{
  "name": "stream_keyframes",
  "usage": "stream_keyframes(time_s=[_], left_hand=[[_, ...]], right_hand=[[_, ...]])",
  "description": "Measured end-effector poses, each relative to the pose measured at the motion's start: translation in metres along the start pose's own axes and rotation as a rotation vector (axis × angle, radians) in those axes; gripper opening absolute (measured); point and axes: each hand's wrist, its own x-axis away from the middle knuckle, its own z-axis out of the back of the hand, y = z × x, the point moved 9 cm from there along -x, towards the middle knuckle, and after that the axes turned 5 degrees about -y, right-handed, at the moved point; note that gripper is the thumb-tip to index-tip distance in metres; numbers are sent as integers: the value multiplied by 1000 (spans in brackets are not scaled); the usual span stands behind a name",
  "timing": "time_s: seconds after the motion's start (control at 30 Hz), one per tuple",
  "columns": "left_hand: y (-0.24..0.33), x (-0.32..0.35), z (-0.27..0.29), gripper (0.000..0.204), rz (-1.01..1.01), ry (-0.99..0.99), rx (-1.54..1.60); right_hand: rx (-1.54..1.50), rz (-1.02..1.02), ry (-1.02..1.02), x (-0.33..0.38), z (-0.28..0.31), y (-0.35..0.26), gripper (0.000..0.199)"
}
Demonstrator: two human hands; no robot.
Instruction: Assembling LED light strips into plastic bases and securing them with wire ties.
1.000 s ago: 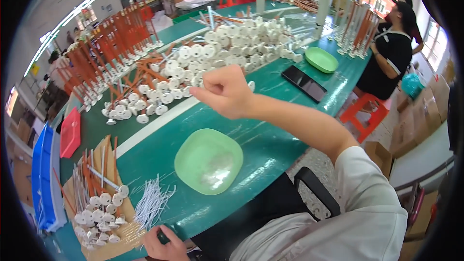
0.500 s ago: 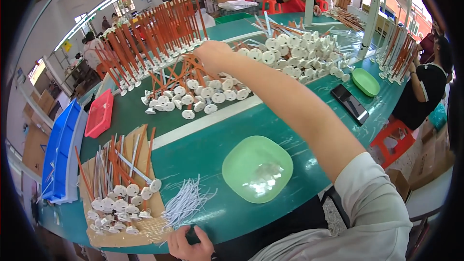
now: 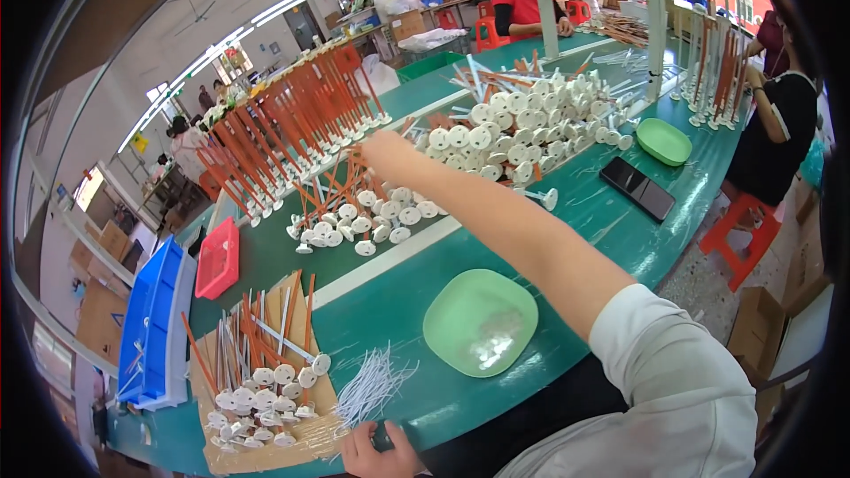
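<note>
My right hand (image 3: 390, 156) reaches far across the green table, over the far end of a heap of brown strips with white round bases (image 3: 365, 221). Its fingers point down and are hidden behind the back of the hand, so whether they grip a strip does not show. My left hand (image 3: 381, 453) rests at the near table edge, thumb and forefinger apart, with nothing visible held. Just beyond it lies a loose bunch of thin white ties (image 3: 376, 385). On a cardboard sheet (image 3: 310, 443) left of that lie more brown and grey strips with white bases (image 3: 257, 407).
A light green dish (image 3: 482, 323) sits before me. Upright brown strips (image 3: 292, 115) stand in rows behind, with a big white-based pile (image 3: 531, 124) to the right. A phone (image 3: 637, 188), red basket (image 3: 218, 258) and blue bin (image 3: 155, 327) lie around. Co-workers sit across and at right.
The view has swung, so the table's things appear shifted, the near ones rightward. My right hand stays over the strip heap, and my left hand stays at the table edge.
</note>
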Motion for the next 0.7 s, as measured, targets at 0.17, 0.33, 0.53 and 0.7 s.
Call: stream_keyframes(time_s=[0.17, 0.33, 0.53, 0.7], left_hand=[[-15, 1, -24, 18, -71, -340, 79], [67, -106, -57, 33, 6, -437, 1127], [92, -112, -143, 46, 93, -662, 1581], [76, -92, -143, 39, 206, -616, 1594]], right_hand=[[-246, 494, 333, 132, 94, -65, 9], [-416, 757, 552, 264, 141, -100, 11], [-401, 781, 708, 294, 134, -100, 22], [-664, 736, 695, 301, 116, -101, 25]])
